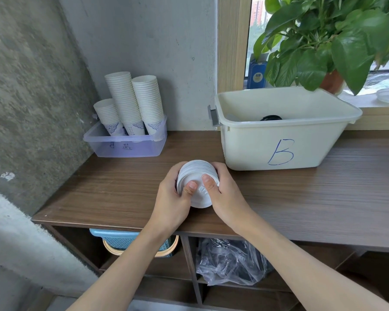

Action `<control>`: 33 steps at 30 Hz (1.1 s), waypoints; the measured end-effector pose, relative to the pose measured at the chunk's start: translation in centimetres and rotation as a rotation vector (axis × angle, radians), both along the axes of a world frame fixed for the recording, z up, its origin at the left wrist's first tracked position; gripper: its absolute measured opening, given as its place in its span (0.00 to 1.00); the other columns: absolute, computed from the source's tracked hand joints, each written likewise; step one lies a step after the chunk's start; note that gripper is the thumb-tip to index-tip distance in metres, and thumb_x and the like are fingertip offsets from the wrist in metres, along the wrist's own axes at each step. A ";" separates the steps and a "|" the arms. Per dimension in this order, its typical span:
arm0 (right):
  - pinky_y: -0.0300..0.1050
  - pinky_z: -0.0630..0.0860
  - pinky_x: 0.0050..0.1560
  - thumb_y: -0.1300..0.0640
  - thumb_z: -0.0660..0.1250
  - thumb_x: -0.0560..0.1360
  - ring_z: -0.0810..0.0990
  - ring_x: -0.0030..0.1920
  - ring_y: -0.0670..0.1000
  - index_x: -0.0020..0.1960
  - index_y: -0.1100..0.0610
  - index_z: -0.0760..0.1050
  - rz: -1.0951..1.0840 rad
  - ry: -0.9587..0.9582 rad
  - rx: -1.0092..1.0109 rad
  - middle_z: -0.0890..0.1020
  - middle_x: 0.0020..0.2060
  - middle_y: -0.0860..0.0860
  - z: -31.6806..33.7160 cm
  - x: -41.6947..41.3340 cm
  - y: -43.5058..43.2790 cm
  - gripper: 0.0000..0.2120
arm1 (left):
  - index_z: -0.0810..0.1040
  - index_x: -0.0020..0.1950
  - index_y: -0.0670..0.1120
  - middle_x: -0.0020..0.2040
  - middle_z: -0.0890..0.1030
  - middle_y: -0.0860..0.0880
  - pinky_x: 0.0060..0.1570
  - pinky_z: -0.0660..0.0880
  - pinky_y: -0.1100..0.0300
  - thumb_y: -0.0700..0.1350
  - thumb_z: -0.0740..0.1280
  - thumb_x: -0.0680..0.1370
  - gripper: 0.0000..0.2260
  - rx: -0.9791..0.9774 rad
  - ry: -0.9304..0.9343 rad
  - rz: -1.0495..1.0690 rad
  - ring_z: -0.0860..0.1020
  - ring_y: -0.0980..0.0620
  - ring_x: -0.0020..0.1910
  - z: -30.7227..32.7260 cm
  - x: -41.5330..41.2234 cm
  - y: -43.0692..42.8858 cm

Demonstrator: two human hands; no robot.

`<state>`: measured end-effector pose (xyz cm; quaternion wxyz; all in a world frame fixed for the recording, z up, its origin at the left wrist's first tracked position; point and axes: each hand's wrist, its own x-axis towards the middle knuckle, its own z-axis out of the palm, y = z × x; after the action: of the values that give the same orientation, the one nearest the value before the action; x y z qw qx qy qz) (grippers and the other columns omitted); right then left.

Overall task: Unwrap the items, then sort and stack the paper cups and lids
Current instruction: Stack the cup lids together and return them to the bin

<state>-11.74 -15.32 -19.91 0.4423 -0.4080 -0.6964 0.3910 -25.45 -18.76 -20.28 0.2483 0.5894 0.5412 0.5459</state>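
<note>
Evenly grips the lids (197, 173) from both sides, left hand (171, 198) and right hand (227, 194) curled round, thumbs on the near face; holds them sideways over the worktop (301, 198), axis pointing away, bin (279, 149) behind-right.

Stack of white lids (197, 173), paper cup stacks (122, 97)
The lids were tipped sideways; three cup stacks leaned together in a clear tray (126, 150).

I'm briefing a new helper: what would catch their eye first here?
At centre, the left hand and right hand grip a stack of white lids. Right of it stands a cream bin marked B; back left, three stacks of paper cups stand in a clear tray.
</note>
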 end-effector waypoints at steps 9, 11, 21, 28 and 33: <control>0.46 0.69 0.64 0.45 0.56 0.75 0.74 0.61 0.49 0.68 0.56 0.67 -0.007 -0.010 -0.044 0.75 0.61 0.52 -0.1 -0.2 0.2 0.25 | 0.74 0.63 0.45 0.52 0.81 0.59 0.49 0.71 0.74 0.40 0.68 0.79 0.13 -0.043 0.079 0.053 0.78 0.66 0.51 -0.7 0.1 0.2; 0.45 0.69 0.63 0.44 0.56 0.75 0.74 0.60 0.49 0.67 0.56 0.68 -0.007 -0.018 -0.051 0.75 0.60 0.52 -0.2 -0.3 0.2 0.24 | 0.73 0.61 0.48 0.51 0.81 0.59 0.48 0.71 0.75 0.40 0.68 0.79 0.12 -0.043 0.082 0.062 0.78 0.66 0.50 -0.7 0.3 0.1; 0.34 0.64 0.56 0.55 0.59 0.80 0.73 0.60 0.49 0.69 0.60 0.68 -0.061 -0.078 0.003 0.75 0.60 0.52 0.0 -0.2 0.1 0.18 | 0.70 0.54 0.54 0.46 0.80 0.57 0.44 0.72 0.70 0.55 0.66 0.74 0.12 0.007 0.105 0.097 0.79 0.61 0.46 -0.8 0.8 -0.3; 0.30 0.60 0.54 0.58 0.60 0.80 0.70 0.57 0.46 0.68 0.62 0.68 -0.101 -0.098 0.036 0.75 0.59 0.52 0.2 0.0 0.2 0.18 | 0.72 0.60 0.52 0.50 0.81 0.60 0.47 0.72 0.72 0.55 0.66 0.75 0.15 -0.048 0.068 -0.017 0.79 0.64 0.50 -0.2 0.5 -0.3; 0.29 0.64 0.53 0.46 0.58 0.75 0.74 0.57 0.48 0.66 0.60 0.71 -0.070 -0.100 0.064 0.76 0.58 0.52 0.2 -0.2 0.1 0.24 | 0.75 0.64 0.45 0.54 0.82 0.55 0.51 0.71 0.72 0.56 0.64 0.77 0.20 0.004 0.034 -0.036 0.79 0.61 0.54 0.1 0.5 -0.2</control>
<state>-11.97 -15.23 -19.69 0.4332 -0.4366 -0.7152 0.3319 -24.98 -18.96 -20.21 0.2475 0.6086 0.5336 0.5325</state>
